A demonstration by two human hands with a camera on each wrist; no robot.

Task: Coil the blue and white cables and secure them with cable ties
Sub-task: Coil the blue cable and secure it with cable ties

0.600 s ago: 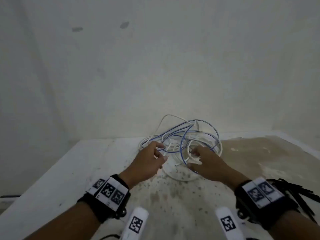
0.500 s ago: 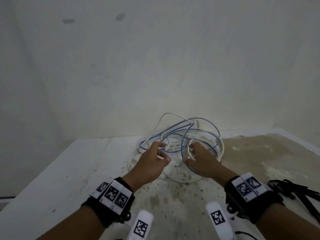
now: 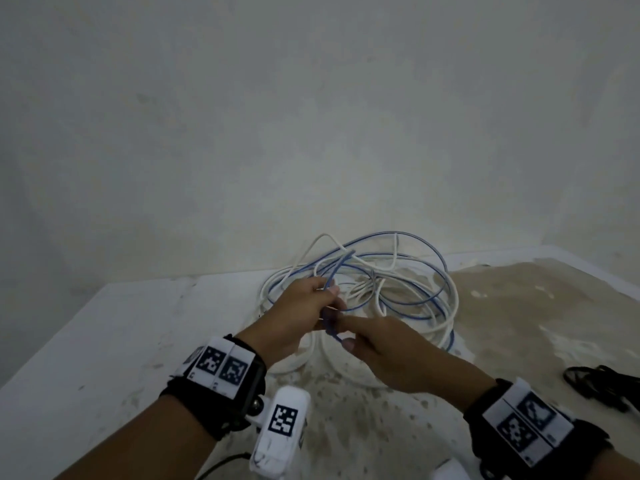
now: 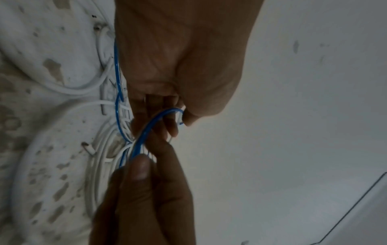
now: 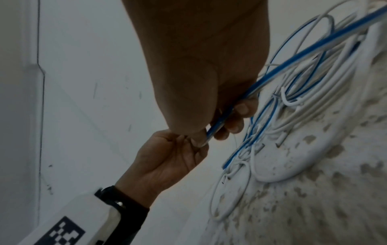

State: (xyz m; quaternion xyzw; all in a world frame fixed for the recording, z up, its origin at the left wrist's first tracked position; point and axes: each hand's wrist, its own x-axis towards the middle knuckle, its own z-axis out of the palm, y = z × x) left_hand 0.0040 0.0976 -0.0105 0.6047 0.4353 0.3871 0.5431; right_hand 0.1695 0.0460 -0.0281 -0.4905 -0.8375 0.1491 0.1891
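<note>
Above tangle [image 3: 398,289]: blue cable [image 3: 337,271], light and springy, pinched near its end by left hand [image 3: 298,317] and right hand [image 3: 388,351].

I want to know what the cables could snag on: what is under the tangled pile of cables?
The cable pile lies on a stained white table. A raised white ring shows beneath it; its middle is covered.

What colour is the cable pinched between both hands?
Blue with a white stripe; the cable shows best in the right wrist view.
</note>
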